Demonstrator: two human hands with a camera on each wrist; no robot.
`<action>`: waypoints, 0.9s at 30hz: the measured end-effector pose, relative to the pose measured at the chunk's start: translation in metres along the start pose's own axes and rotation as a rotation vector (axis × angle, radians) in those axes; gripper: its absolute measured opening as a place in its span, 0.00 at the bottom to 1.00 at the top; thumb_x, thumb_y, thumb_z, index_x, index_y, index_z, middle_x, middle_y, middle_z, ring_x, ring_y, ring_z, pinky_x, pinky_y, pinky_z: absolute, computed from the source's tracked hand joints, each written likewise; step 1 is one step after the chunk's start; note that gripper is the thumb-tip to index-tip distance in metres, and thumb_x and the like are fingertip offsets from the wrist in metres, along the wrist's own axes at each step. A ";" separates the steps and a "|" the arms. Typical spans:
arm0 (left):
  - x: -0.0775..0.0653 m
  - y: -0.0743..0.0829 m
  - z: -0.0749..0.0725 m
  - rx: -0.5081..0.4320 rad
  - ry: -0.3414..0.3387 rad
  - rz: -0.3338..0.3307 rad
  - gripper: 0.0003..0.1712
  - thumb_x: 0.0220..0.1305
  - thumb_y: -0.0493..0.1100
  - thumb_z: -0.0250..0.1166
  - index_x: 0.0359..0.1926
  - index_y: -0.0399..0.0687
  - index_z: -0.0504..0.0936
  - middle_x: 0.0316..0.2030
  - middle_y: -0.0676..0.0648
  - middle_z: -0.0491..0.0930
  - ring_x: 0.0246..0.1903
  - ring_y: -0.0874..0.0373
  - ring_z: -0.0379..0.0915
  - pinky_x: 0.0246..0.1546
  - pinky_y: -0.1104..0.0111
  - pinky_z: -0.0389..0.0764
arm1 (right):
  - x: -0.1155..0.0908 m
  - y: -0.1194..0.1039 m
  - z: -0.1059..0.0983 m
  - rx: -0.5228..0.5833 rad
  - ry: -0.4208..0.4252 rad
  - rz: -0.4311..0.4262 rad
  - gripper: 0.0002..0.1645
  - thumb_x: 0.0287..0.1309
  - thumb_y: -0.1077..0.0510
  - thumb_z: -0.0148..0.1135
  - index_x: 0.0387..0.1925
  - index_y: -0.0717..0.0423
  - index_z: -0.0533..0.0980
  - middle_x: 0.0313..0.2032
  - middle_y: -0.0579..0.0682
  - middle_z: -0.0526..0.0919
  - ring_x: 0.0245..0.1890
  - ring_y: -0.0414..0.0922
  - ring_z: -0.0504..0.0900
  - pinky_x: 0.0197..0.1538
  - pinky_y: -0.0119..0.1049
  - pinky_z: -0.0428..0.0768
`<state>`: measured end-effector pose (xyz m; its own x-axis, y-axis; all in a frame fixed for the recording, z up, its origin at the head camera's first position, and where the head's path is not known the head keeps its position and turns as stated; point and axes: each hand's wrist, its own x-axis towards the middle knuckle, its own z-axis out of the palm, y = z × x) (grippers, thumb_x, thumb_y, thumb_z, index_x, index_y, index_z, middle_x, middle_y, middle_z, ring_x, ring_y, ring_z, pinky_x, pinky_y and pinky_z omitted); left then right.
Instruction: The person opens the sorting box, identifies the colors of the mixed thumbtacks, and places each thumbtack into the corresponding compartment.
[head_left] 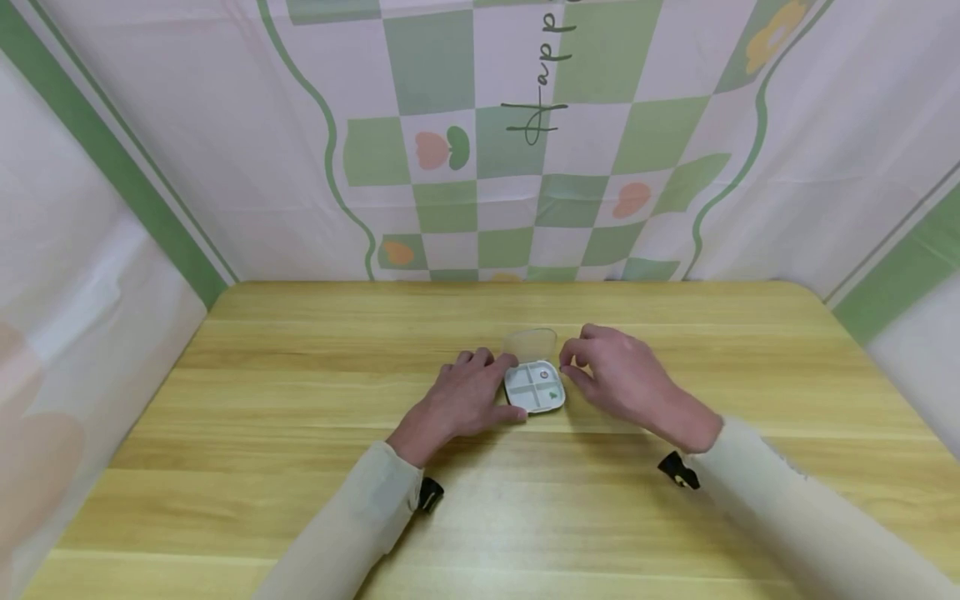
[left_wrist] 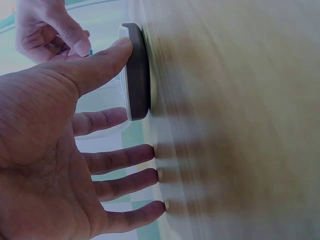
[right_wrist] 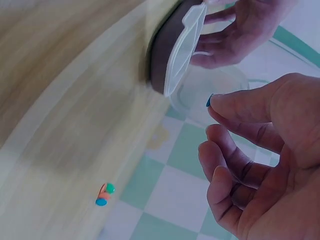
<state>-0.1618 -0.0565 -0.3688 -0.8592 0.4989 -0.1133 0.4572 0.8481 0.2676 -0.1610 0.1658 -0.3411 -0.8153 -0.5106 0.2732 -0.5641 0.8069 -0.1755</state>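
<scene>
Nearest the viewer, two pale sleeves (head_left: 341, 517) extend over the wood-grain table (head_left: 300, 375), a black fitting (head_left: 431, 495) visible at each wrist. The left hand (head_left: 468, 396) grips the four-compartment pill box (head_left: 534, 386) between thumb, at the near edge, and index finger, at the far-left corner; its remaining fingers are spread, tips touching the tabletop. The right hand (head_left: 618, 375), just right of the box, pinches a tiny blue piece (right_wrist: 209, 100) between thumb and index finger; its other fingers are curled.

The box sits on the table between the hands, white inside over a dark base. Its near-right compartment contains a green piece (head_left: 553, 395); its far-right one, a reddish piece (head_left: 544, 375). The transparent lid (head_left: 530, 343) stands open at the far side. The right wrist view records a cluster of small blue, green and pink pieces (right_wrist: 104, 195) on the tabletop, apart from the box. Beyond the table hangs a green-and-white checked cloth (head_left: 435, 67) with fruit motifs and dark lettering.
</scene>
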 end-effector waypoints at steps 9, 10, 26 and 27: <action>-0.002 0.000 -0.001 0.014 0.011 0.019 0.42 0.53 0.69 0.58 0.65 0.58 0.61 0.53 0.45 0.68 0.50 0.49 0.64 0.46 0.53 0.67 | 0.003 -0.014 0.004 0.008 -0.018 -0.034 0.02 0.50 0.57 0.64 0.29 0.46 0.79 0.25 0.40 0.70 0.25 0.38 0.70 0.28 0.32 0.69; -0.002 0.000 -0.001 0.013 0.012 0.020 0.42 0.53 0.69 0.58 0.65 0.58 0.61 0.53 0.46 0.68 0.49 0.49 0.64 0.46 0.53 0.67 | 0.003 -0.015 0.004 0.008 -0.018 -0.038 0.02 0.50 0.57 0.64 0.29 0.46 0.79 0.25 0.40 0.70 0.25 0.38 0.69 0.28 0.32 0.69; -0.003 -0.001 -0.001 0.014 0.018 0.031 0.40 0.54 0.69 0.57 0.64 0.59 0.62 0.51 0.47 0.68 0.48 0.50 0.64 0.44 0.54 0.67 | 0.009 -0.029 0.018 0.004 -0.041 -0.094 0.03 0.49 0.59 0.64 0.27 0.46 0.78 0.25 0.41 0.69 0.22 0.37 0.64 0.23 0.29 0.65; -0.003 -0.001 -0.001 0.014 0.018 0.032 0.40 0.54 0.69 0.57 0.64 0.59 0.62 0.51 0.47 0.68 0.48 0.50 0.64 0.44 0.54 0.67 | 0.009 -0.029 0.019 0.006 -0.042 -0.095 0.03 0.49 0.58 0.64 0.27 0.47 0.78 0.25 0.41 0.68 0.22 0.37 0.64 0.23 0.29 0.65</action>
<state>-0.1598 -0.0589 -0.3676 -0.8483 0.5223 -0.0873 0.4873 0.8344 0.2576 -0.1542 0.1321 -0.3519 -0.7630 -0.5965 0.2488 -0.6395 0.7526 -0.1567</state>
